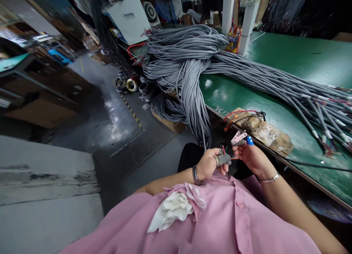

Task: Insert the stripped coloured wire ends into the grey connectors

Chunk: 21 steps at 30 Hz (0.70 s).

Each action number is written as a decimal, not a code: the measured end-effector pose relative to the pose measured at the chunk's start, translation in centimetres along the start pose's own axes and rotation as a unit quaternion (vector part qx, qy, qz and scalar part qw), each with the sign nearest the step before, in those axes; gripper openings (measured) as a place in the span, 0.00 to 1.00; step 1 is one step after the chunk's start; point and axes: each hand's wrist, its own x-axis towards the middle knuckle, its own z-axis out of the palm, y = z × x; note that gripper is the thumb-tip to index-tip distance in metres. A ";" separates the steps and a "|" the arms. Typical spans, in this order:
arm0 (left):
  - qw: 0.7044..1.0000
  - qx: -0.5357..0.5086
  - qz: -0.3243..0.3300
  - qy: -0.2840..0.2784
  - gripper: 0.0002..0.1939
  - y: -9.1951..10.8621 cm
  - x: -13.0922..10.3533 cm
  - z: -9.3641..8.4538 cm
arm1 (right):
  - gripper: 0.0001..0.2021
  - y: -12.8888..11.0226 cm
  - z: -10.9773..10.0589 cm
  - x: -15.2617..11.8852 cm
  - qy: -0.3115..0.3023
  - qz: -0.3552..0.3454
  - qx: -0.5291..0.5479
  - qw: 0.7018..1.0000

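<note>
My left hand [210, 164], its thumb wrapped in grey tape, is closed on the end of a grey cable. Thin coloured wires [224, 150] fan out of that cable end, some upward and some toward the other hand. My right hand [254, 158] is close by on the right with its fingers curled against a few orange and blue wires [233, 157]. A blue cover [249, 140] sits on one of its digits. Just beyond its fingertips is a pink clip [238, 137] by the table edge; whether the fingers touch it I cannot tell.
A large bundle of grey cables [189, 45] lies across the green table [291, 59] and hangs over its edge. A tape-wrapped block [264, 131] with red and black leads rests at the front edge. White posts [246, 30] stand behind. Left below is a metal floor plate [143, 144].
</note>
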 end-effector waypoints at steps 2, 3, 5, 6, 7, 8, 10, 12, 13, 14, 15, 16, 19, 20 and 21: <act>1.000 -0.007 -0.001 0.001 0.17 0.2 0.3 0.2 | 0.21 -0.4 0.7 0.2 -0.018 -0.005 0.017 1.000; 1.000 -0.007 -0.001 0.000 0.17 0.3 0.4 0.3 | 0.21 -0.6 1.2 0.3 -0.028 -0.015 0.019 0.999; 1.000 -0.002 0.003 -0.003 0.18 0.6 0.6 0.4 | 0.20 -1.0 2.0 0.3 -0.038 -0.036 0.018 0.998; 1.000 0.001 0.005 -0.005 0.18 0.7 0.6 0.4 | 0.20 -1.1 2.4 0.3 -0.039 -0.045 0.017 0.998; 1.000 0.003 0.007 -0.007 0.18 0.8 0.7 0.4 | 0.20 -1.2 2.6 0.3 -0.039 -0.051 0.016 0.998; 1.000 0.004 0.008 -0.008 0.19 0.8 0.7 0.4 | 0.19 -1.3 2.8 0.3 -0.039 -0.054 0.016 0.998; 1.000 0.000 0.008 -0.010 0.18 0.8 0.9 0.2 | 0.19 -1.4 3.0 0.4 -0.035 -0.057 0.019 0.998; 1.000 -0.008 0.012 -0.012 0.18 0.8 1.0 0.0 | 0.19 -1.4 3.0 0.4 -0.028 -0.057 0.026 0.998; 1.000 -0.011 0.015 -0.014 0.17 0.7 1.1 0.0 | 0.19 -1.4 3.0 0.5 -0.025 -0.055 0.032 0.998; 1.000 -0.014 0.018 -0.016 0.17 0.7 1.2 -0.1 | 0.19 -1.4 3.1 0.5 -0.024 -0.053 0.038 0.998; 0.999 -0.017 0.022 -0.018 0.17 0.7 1.3 -0.1 | 0.19 -1.4 3.1 0.6 -0.025 -0.052 0.045 0.997; 0.999 -0.019 0.026 -0.018 0.16 0.7 1.4 0.0 | 0.18 -1.4 3.1 0.6 -0.025 -0.050 0.053 0.997; 0.999 -0.020 0.034 -0.017 0.16 0.8 1.8 0.2 | 0.16 -1.3 3.1 0.9 -0.011 -0.053 0.079 0.995; 0.999 -0.018 0.034 -0.016 0.16 0.9 1.9 0.3 | 0.16 -1.2 3.1 1.0 0.000 -0.058 0.087 0.995; 0.999 -0.016 0.032 -0.015 0.16 0.9 2.0 0.4 | 0.15 -1.1 3.1 1.1 0.010 -0.063 0.093 0.994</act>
